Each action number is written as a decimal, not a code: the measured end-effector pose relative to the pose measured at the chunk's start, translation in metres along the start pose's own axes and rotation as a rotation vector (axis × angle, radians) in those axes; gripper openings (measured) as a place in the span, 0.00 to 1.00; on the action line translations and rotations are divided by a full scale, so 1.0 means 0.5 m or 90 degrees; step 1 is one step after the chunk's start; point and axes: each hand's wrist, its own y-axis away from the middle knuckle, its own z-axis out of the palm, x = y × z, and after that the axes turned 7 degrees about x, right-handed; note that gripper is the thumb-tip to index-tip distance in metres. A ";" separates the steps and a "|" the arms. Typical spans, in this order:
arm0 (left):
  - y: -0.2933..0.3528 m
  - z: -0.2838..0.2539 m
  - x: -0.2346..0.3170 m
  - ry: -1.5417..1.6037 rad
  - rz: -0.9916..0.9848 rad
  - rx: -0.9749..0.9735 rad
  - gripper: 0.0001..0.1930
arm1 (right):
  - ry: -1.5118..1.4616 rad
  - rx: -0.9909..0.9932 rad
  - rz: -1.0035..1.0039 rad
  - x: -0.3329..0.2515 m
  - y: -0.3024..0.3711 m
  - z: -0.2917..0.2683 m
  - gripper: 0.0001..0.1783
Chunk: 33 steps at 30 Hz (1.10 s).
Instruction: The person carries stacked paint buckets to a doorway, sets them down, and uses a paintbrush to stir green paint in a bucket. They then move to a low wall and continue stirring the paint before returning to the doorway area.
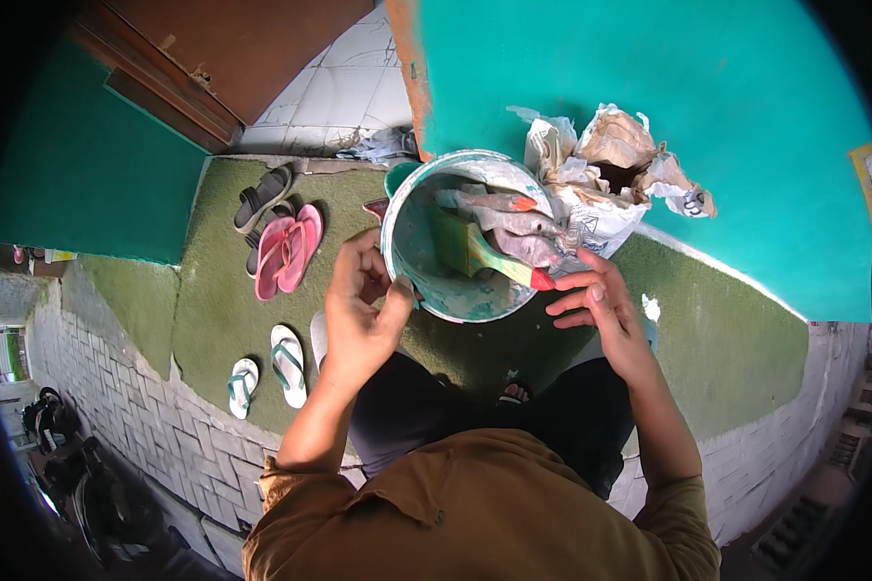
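A paint-stained bucket (pixel 407 232) stands before my knees. Inside it leans a paintbrush (pixel 494 254) with a green-and-yellow handle ending in a red tip, which reaches the bucket's right rim. Beside the brush lie crumpled pale plastic-wrapped items (pixel 518 223), one with an orange-red end; what they are I cannot tell. My left hand (pixel 360 305) is closed at the bucket's left rim, thumb over the edge and fingers curled outside. My right hand (pixel 606 315) is open, fingers apart, its fingertips right by the brush's red tip; whether they touch it is unclear.
A paint-smeared paper-and-plastic sack (pixel 596 208) leans at the turquoise wall (pixel 669 87) behind the bucket. Pink flip-flops (pixel 289 250), dark sandals (pixel 262 198) and white slippers (pixel 286 363) lie to the left on the green floor (pixel 208 320). Paving runs along the near edge.
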 end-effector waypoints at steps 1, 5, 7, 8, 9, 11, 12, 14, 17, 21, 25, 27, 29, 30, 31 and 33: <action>0.029 -0.002 0.006 -0.037 0.006 -0.012 0.25 | 0.005 -0.024 -0.003 -0.003 0.010 -0.002 0.32; 0.146 0.014 -0.019 0.009 -0.047 -0.043 0.26 | 0.092 -0.017 0.040 -0.006 0.065 -0.005 0.32; 0.177 0.032 -0.044 0.014 -0.073 -0.072 0.27 | 0.105 -0.022 0.068 0.007 0.081 -0.017 0.32; 0.189 0.039 -0.057 0.013 -0.093 -0.083 0.27 | 0.110 -0.025 0.083 0.017 0.087 -0.023 0.31; 0.199 0.043 -0.074 -0.007 -0.098 -0.096 0.26 | 0.131 -0.042 0.115 0.026 0.085 -0.031 0.31; 0.224 0.051 -0.114 -0.046 -0.109 -0.124 0.26 | 0.223 -0.034 0.151 0.049 0.087 -0.044 0.30; 0.230 0.061 -0.134 -0.035 -0.125 -0.138 0.25 | 0.269 -0.028 0.169 0.062 0.089 -0.053 0.29; 0.228 0.084 -0.176 -0.018 -0.149 -0.158 0.25 | 0.294 0.010 0.222 0.097 0.086 -0.060 0.32; 0.230 0.109 -0.267 -0.007 -0.198 -0.145 0.23 | 0.450 0.038 0.203 0.139 0.068 -0.063 0.33; 0.220 0.136 -0.348 -0.108 -0.265 -0.171 0.23 | 0.552 0.047 0.189 0.217 0.045 -0.074 0.34; 0.208 0.140 -0.391 -0.137 -0.273 -0.161 0.24 | 0.597 0.029 0.088 0.268 0.012 -0.060 0.27; 0.207 0.137 -0.417 -0.139 -0.260 -0.157 0.25 | 0.598 0.029 0.031 0.313 -0.011 -0.055 0.23; 0.216 0.129 -0.452 -0.126 -0.249 -0.156 0.25 | 0.584 0.030 0.020 0.341 -0.025 -0.042 0.19; 0.217 0.128 -0.464 -0.111 -0.243 -0.156 0.26 | 0.572 0.029 0.035 0.347 -0.032 -0.036 0.17; 0.218 0.126 -0.476 -0.096 -0.236 -0.156 0.26 | 0.560 0.029 0.051 0.355 -0.038 -0.033 0.16; 0.217 0.129 -0.484 -0.131 -0.233 -0.179 0.25 | 0.577 0.062 0.041 0.409 -0.046 -0.042 0.14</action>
